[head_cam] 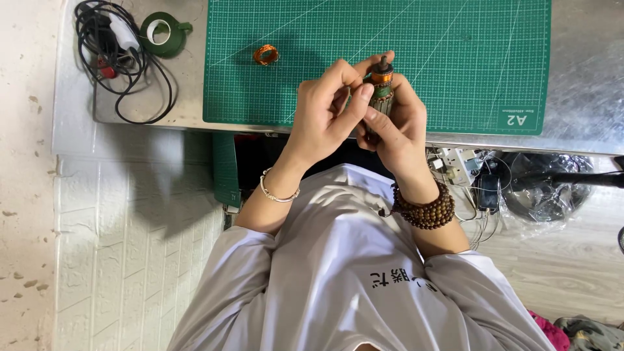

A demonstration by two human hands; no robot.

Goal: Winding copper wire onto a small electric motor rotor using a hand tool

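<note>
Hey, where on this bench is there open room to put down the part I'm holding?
The green cutting mat is bare to the right of your hands, out to its labelled corner, and the grey bench beyond it too. Between the copper wire coil and the rotor is a smaller gap. The top-left corner is crowded: black cables and green tape roll.

Green cutting mat [455, 58], copper wire coil [266, 54], green tape roll [160, 31], tangled black cable [120, 58], power strip [458, 166]

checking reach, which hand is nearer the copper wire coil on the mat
Left. The left hand is apart from the copper wire coil but closest; the right hand lies beyond it, gripping the motor armature.
</note>
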